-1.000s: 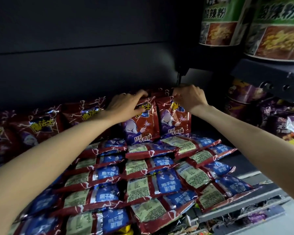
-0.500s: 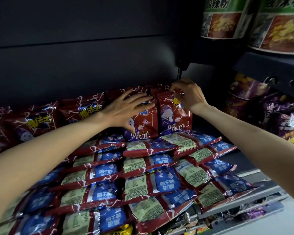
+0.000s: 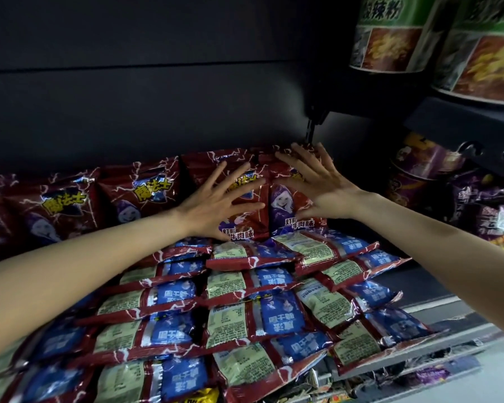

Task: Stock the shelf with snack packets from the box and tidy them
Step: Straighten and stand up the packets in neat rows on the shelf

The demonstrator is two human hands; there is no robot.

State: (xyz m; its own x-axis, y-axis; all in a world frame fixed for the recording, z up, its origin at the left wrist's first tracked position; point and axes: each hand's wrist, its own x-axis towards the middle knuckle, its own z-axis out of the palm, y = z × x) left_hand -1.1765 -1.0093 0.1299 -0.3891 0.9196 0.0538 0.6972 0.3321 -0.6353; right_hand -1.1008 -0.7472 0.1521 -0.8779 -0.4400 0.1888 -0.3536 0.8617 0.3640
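Hands first: the left hand and the right hand lie flat, fingers straight and spread apart, against the faces of two upright red snack packets at the back of the shelf. Take the dark bracket post on the back wall as the mark — the right-hand packet stands just below it, and the left-hand packet stands touching that one on the side away from the post. The left fingers fan across the upper half of their packet, the printed name partly hidden beneath them, while the thumb points down toward the packet's lower edge. The right fingers reach up to the top seam of their packet, nearest the post, and the thumb lies low across its front. Neither hand curls round anything; the packets are under the palms and fingertips, not pinched. Farther from the post, more upright red packets continue the back row. In front of that row, well below the post, flat packets lie back-side up in overlapping columns — blue and pale green panels showing — down to the shelf's front rail. Beyond the post, green-labelled tubs stand on a higher shelf, with purple tubs and bags beneath them.
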